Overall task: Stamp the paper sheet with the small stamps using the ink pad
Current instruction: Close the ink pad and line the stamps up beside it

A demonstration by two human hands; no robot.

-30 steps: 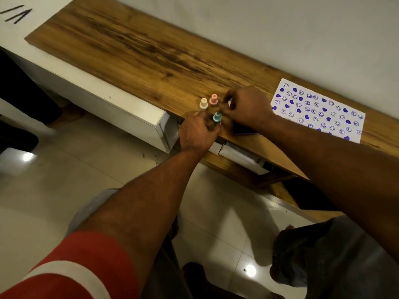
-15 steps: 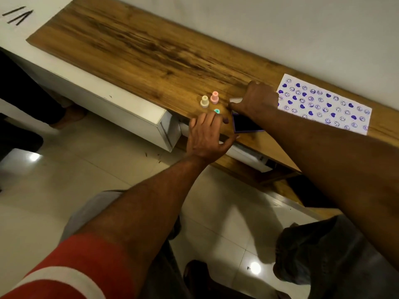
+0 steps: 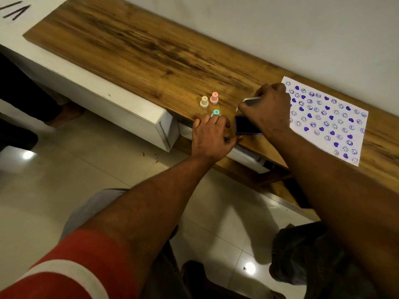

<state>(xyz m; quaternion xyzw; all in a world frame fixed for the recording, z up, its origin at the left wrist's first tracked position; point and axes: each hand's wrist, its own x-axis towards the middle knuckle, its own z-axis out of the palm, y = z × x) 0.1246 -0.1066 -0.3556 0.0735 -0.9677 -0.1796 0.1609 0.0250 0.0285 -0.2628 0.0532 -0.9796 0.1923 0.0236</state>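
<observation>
Three small stamps stand on the wooden shelf (image 3: 133, 52): a cream stamp (image 3: 204, 102), a pink stamp (image 3: 214, 98) and a teal stamp (image 3: 215, 113). My left hand (image 3: 210, 137) rests flat at the shelf's front edge, fingers spread, fingertips touching the teal stamp. A dark purple ink pad (image 3: 246, 125) lies open beside it. My right hand (image 3: 266, 108) is just above the pad and holds the pad's white lid (image 3: 251, 99) tilted up. The white paper sheet (image 3: 328, 117) covered with purple heart and smiley prints lies to the right.
A grey wall runs behind the shelf. A white cabinet (image 3: 129, 113) sits below the shelf's front left. Pale floor tiles and my knees are underneath. Another person's foot (image 3: 64, 114) shows at the far left.
My left hand let go of the teal stamp and flattened at the shelf edge. My right hand lifted the lid off the ink pad, exposing its dark surface.
</observation>
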